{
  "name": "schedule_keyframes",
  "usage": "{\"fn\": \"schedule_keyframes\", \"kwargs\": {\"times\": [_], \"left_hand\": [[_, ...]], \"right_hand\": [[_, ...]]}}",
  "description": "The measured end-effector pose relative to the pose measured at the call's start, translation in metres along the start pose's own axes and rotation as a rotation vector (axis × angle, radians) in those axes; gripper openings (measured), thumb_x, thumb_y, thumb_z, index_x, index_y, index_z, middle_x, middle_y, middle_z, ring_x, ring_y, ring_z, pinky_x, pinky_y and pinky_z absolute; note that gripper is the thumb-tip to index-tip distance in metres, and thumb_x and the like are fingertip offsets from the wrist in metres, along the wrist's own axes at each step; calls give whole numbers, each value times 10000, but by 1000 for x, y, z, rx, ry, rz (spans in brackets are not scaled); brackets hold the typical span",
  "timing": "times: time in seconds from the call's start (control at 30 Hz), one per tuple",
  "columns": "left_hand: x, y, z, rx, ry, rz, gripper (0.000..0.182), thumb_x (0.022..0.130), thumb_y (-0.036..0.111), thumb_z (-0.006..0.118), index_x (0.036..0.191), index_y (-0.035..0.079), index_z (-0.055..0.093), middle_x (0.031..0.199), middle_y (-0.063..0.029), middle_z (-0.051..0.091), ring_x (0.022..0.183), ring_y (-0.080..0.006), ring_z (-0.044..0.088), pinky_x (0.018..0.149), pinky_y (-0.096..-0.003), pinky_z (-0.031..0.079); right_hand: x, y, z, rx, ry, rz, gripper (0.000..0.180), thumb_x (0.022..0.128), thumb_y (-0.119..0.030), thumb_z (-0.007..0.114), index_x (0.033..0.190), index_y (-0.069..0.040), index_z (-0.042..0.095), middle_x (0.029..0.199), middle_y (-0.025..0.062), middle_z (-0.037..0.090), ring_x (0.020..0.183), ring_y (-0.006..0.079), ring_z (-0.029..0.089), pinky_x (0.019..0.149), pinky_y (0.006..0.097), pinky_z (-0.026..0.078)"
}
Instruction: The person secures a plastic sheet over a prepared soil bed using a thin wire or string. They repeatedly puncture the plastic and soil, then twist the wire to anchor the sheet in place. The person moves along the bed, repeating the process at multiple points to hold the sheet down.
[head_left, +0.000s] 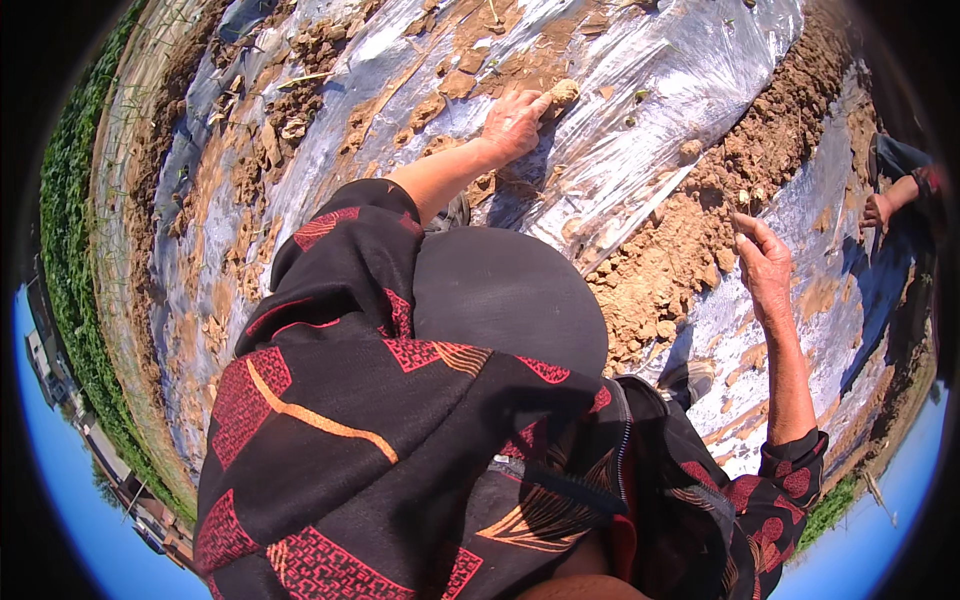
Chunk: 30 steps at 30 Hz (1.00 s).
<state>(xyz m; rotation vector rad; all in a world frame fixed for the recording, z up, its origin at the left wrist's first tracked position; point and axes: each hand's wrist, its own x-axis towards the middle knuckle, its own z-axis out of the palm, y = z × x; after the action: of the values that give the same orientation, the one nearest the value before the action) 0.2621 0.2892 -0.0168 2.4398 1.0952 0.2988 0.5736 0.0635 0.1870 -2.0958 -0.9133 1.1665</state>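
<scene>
My left hand (516, 124) reaches forward over silvery plastic mulch film (675, 67), its fingers against a dry clod of soil (564, 91) that it appears to grip. Around it, loose soil (457, 82) lies scattered on the film. Off to the right, my right hand (766, 262) hovers above a strip of crumbly bare soil (675, 240). Its thumb and forefinger are close together; whether something thin is pinched between them is too small to tell. A few small green seedlings (641, 96) show at the film near the left hand.
Another person's hand (879, 210) is at the far right, beside a film-covered bed (817, 292). My shoe (688, 381) rests on that film. More soil-strewn film (202, 247) runs along the left, bordered by a green crop row (71, 195). Buildings (49, 367) stand beyond.
</scene>
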Motion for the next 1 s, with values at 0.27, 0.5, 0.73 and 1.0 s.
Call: {"fn": "schedule_keyframes", "kwargs": {"times": [0.27,0.5,0.73,1.0], "left_hand": [[-76,-6,-6,62,93,19,558,789,121,649,1328,117,503,1331,-86,520,1180,-279,504,974,-420,373],[-112,-32,-46,73,143,-130,392,768,93,611,1160,100,617,1165,-41,633,1101,-222,558,934,-393,369],[-133,-56,-37,219,283,-256,426,790,172,663,1208,124,590,1300,-58,550,1217,-240,490,975,-420,363],[-151,-29,-28,93,199,-179,533,791,166,688,1294,100,525,1359,-79,504,1295,-253,431,1053,-427,290]], "right_hand": [[-67,57,39,276,-42,351,294,901,-63,584,1190,-19,608,691,-63,524,463,-5,358,399,168,272],[-57,47,44,208,-99,284,284,904,-64,554,1179,-22,608,670,-75,495,471,-2,356,404,175,270],[-59,53,43,140,-72,314,274,897,-39,553,1161,-22,623,641,-81,489,441,-3,345,383,179,267],[-56,64,39,155,-38,316,313,899,-51,554,1208,-6,580,671,-47,516,444,6,373,375,181,280]]}}
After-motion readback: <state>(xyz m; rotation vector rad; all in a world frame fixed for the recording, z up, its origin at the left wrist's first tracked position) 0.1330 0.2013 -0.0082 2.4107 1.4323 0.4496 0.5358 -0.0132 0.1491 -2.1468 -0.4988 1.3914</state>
